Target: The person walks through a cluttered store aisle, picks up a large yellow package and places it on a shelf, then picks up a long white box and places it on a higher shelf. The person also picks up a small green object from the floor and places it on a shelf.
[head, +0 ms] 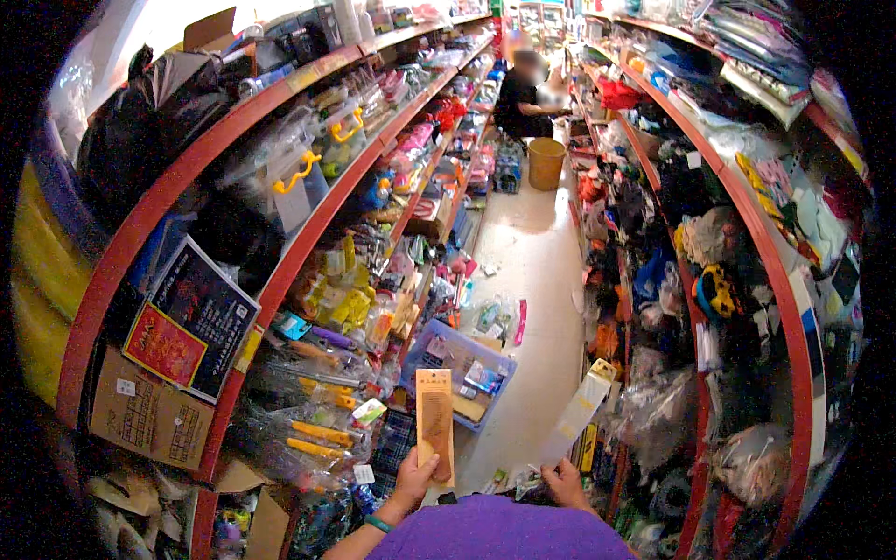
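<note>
My left hand (pixel 413 472) grips the lower end of a flat, upright package (pixel 435 413) with a tan card. A brown wooden comb seems to show through its front. To the right, my right hand (pixel 565 483) pinches the bottom end of a long, narrow clear plastic sleeve (pixel 577 409). That sleeve tilts up to the right, and its top carries a pale yellowish header. What it contains is too blurred to tell. Just beyond the tan package, a blue-grey plastic basket (pixel 500 413) on the floor holds several small packaged goods.
Packed shelves with red edges (pixel 280 294) line the left side, and more red-edged shelves (pixel 759 238) the right. Between them runs a narrow pale floor (pixel 532 259) with loose plastic packets (pixel 495 316). Farther along are a brown bin (pixel 546 164) and a low-positioned person in black (pixel 521 98).
</note>
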The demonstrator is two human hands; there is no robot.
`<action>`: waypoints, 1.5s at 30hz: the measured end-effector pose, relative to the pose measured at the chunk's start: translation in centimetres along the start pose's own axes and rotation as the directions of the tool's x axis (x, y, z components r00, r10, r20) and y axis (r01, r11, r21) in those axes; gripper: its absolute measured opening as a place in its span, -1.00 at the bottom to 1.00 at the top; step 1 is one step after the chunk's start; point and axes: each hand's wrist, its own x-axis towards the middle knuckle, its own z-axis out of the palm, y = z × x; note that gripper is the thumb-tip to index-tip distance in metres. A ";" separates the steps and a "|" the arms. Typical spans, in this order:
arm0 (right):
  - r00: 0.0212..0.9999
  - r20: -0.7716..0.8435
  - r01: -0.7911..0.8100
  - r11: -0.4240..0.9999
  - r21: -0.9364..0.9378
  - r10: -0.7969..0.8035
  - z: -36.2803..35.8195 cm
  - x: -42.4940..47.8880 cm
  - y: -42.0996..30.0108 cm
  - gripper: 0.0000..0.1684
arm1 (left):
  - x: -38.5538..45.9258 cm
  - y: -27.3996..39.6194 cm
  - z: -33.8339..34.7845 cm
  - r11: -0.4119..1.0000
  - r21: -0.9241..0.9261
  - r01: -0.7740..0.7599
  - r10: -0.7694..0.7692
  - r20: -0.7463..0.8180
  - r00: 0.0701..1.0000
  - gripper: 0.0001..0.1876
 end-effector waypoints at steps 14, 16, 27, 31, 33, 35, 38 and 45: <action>1.000 0.001 0.029 0.983 0.183 -0.030 -6.7 10.2 0.0 -0.62 | 2.0 1.8 5.7 0.952 0.293 -0.083 0.143 -0.190 0.971 -0.71; 0.999 -0.005 0.043 0.976 0.211 -0.043 -6.7 10.2 -1.6 -0.70 | 2.4 2.6 6.2 0.971 0.215 -0.099 0.140 -0.186 0.973 -0.72; 0.934 -0.122 0.334 0.942 -0.038 -0.336 -7.0 16.1 -4.1 -0.61 | 10.5 3.6 4.3 0.989 0.097 -0.113 0.127 -0.157 0.979 -0.73; 0.994 -0.044 0.106 0.991 0.087 -0.102 -6.6 17.6 -8.4 -0.58 | 13.5 2.5 2.7 0.940 -0.327 -0.096 0.058 -0.125 0.991 -0.74; 0.986 -0.048 0.165 0.983 0.085 -0.162 -5.8 19.3 -7.7 -0.57 | 13.6 4.4 3.0 0.918 -0.376 -0.129 0.050 -0.211 0.976 -0.75; 0.987 -0.045 0.157 0.979 0.133 -0.153 -4.9 20.5 -8.9 -0.57 | 13.9 5.2 2.4 0.928 -0.343 -0.143 0.064 -0.233 0.970 -0.74; 0.991 -0.079 0.118 0.987 0.106 -0.110 -4.0 22.7 -7.8 -0.57 | 15.1 5.2 1.4 0.904 -0.407 -0.135 0.044 -0.226 0.973 -0.70; 0.981 -0.100 0.179 0.977 0.118 -0.168 -3.8 27.8 -9.2 -0.59 | 18.0 5.8 0.3 0.905 -0.417 -0.086 -0.023 -0.250 0.968 -0.71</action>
